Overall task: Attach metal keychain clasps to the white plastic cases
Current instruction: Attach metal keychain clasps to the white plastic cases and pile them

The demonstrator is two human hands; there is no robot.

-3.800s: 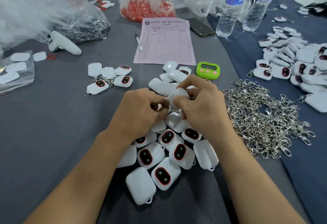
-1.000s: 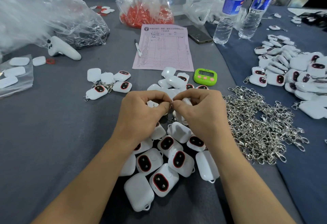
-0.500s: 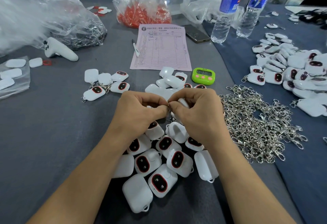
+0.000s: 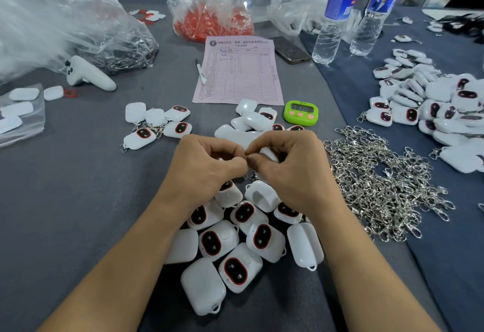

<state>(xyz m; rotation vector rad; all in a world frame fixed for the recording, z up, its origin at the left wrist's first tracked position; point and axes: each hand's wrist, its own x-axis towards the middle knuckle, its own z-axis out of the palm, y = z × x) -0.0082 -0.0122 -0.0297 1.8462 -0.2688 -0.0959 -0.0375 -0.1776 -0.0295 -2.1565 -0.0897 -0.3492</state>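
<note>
Hands meet above the desk point(image 4: 65, 200). Left hand point(image 4: 207, 172) and right hand point(image 4: 293, 174) both pinch one small clasp ring point(image 4: 246, 157) between curled fingers; the right seems also to cup one white case point(image 4: 269, 153), largely hidden. About eleven loose cases point(image 4: 241, 266) lie under the wrists, five clasped cases point(image 4: 138, 138) left, one clasp heap point(image 4: 379, 187) right, two water bottles point(image 4: 332, 17) beyond.

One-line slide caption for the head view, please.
Left hand and right hand pinch a small metal ring above a heap of white plastic cases, silver keychain clasps piled to the right.
</note>
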